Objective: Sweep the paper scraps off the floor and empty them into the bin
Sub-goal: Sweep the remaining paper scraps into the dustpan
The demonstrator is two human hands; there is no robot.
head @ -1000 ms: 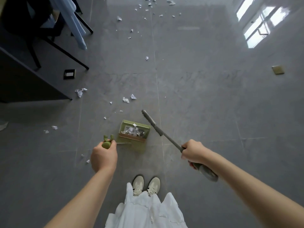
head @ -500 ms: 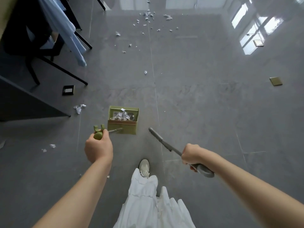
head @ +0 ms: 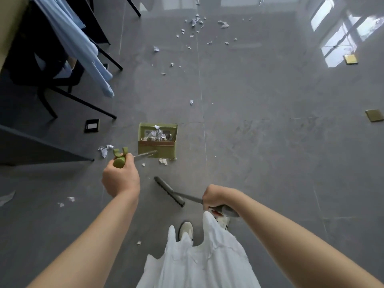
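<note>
Left hand (head: 120, 179) wrapped tight round the green dustpan (head: 157, 142) handle, right hand (head: 216, 197) round the broom (head: 169, 191) handle. Scraps piled in pan, more far off (head: 195, 21). Could tip and spill if tilted. No bin in sight.

Left hand (head: 120, 179): fingers curled round a green handle (head: 119, 162), forearm bare, extended forward. Right hand (head: 214, 197): fist closed on a grey handle (head: 226, 210), forearm bare, angled inward.
</note>
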